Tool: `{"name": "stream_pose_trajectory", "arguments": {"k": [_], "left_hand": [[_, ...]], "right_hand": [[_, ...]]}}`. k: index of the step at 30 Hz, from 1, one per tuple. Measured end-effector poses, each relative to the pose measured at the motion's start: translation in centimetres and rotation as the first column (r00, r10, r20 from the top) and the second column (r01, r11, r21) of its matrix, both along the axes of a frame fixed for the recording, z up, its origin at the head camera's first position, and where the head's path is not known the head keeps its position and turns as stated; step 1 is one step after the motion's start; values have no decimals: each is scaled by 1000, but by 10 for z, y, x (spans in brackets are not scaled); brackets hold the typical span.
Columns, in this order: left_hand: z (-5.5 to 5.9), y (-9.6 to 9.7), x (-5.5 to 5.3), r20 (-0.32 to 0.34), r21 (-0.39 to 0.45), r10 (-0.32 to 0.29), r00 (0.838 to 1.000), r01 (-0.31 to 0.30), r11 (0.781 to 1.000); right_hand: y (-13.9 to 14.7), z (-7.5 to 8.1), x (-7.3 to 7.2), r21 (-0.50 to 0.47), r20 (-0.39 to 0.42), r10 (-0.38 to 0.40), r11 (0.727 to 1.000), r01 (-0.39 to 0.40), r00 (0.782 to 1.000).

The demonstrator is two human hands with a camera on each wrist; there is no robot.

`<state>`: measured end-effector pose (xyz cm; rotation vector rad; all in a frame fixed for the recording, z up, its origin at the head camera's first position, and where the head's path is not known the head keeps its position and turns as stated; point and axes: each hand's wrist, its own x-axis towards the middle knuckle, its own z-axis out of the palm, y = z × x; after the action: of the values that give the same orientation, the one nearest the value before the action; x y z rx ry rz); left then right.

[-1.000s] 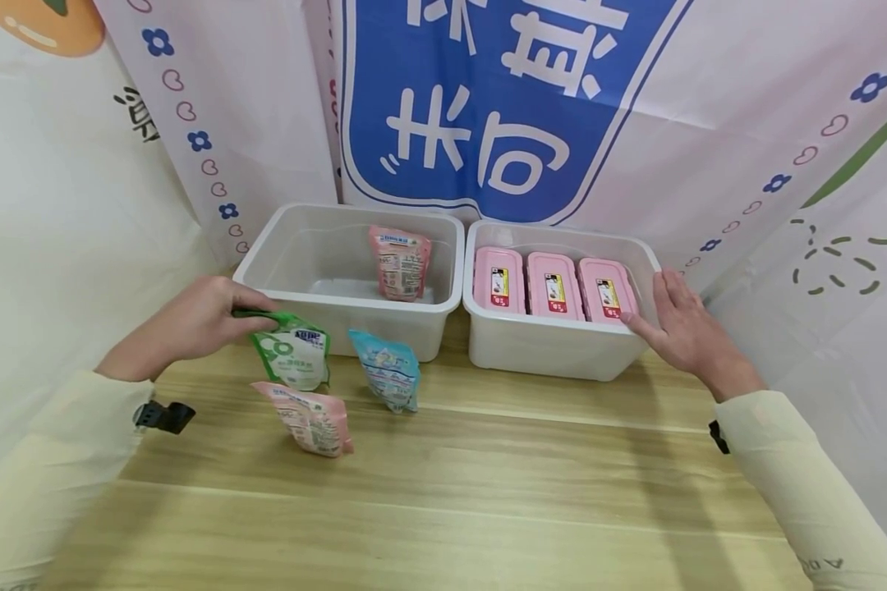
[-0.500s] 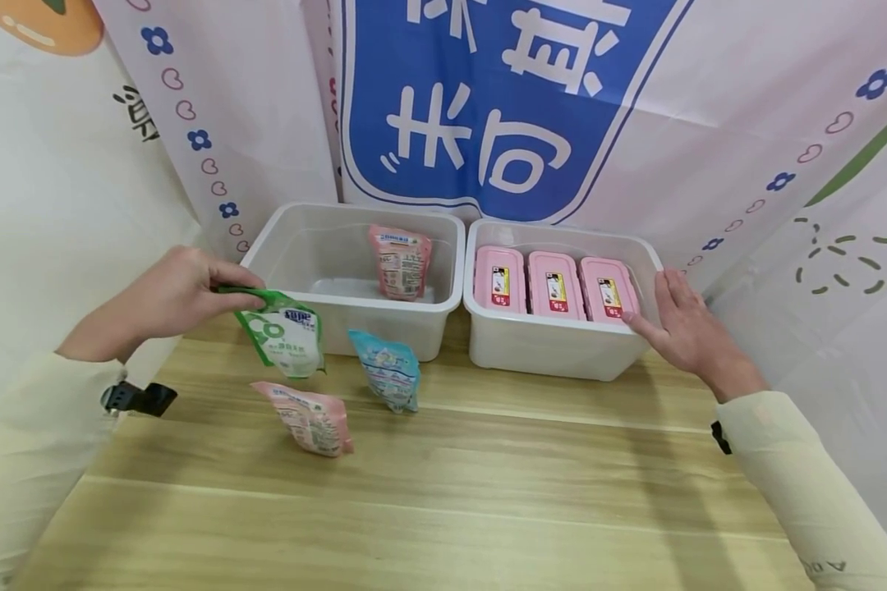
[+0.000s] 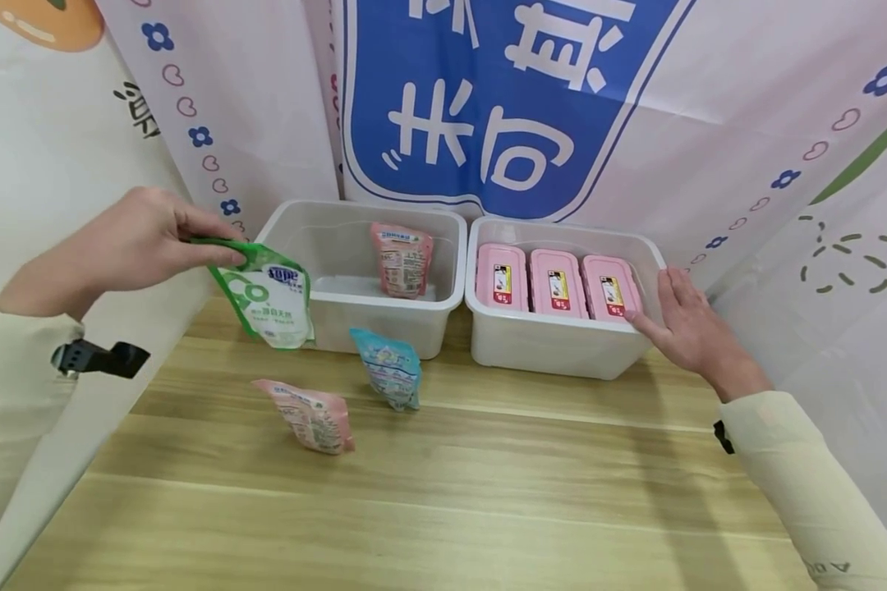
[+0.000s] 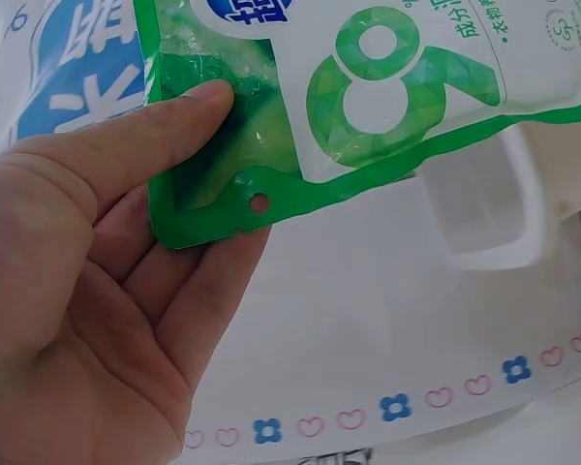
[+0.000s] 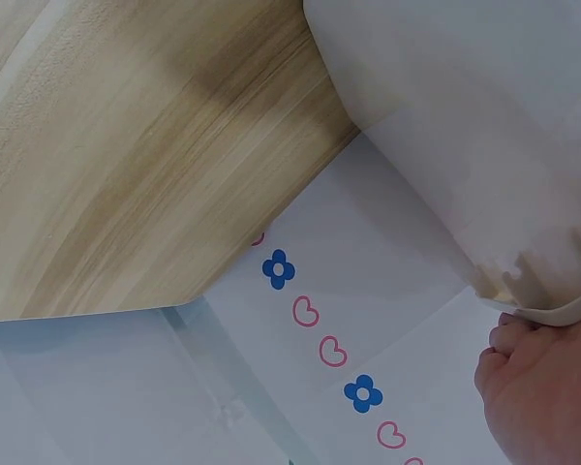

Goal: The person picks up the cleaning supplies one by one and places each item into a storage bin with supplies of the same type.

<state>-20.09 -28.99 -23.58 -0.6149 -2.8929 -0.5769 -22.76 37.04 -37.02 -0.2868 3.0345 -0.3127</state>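
Observation:
My left hand (image 3: 144, 246) pinches the top corner of a green-and-white refill pouch (image 3: 269, 304), thumb on its printed face. In the head view the pouch hangs tilted, overlapping the front left corner of the left white bin (image 3: 432, 328). Close up in the left wrist view, the thumb presses beside the hole in the pouch's green corner (image 4: 259, 203). My right hand (image 3: 691, 328) rests against the right end of the right white bin (image 3: 547, 351), fingers extended and thumb at the front rim. In the right wrist view, that hand (image 5: 542, 387) touches the bin's rim (image 5: 562, 314).
Inside the left bin stands a pink pouch (image 3: 402, 263). Three pink lidded boxes (image 3: 558, 283) fill the right bin's front. On the wooden table (image 3: 488, 492) stand a blue pouch (image 3: 390, 369) and another pink pouch (image 3: 314, 419). A printed cloth (image 3: 281, 107) hangs behind the bins.
My left hand has lifted the green-and-white pouch up and to the left, from beside the other pouches to the left bin's front corner. The right hand stays at its bin.

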Motion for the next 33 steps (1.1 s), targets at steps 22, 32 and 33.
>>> {"name": "stream_pose_trajectory", "arguments": {"k": [22,32,33], "left_hand": [[59,5,-36,31,72,88,996,-90,993],[61,11,-48,124,67,165,978,-174,982],[60,11,-49,130,74,166,977,-177,981]], "right_hand": [[-1,1,2,1,-3,-5,1000,5,1000],[0,2,3,5,30,-17,1000,17,999],[0,2,2,5,30,-17,1000,17,999]]}}
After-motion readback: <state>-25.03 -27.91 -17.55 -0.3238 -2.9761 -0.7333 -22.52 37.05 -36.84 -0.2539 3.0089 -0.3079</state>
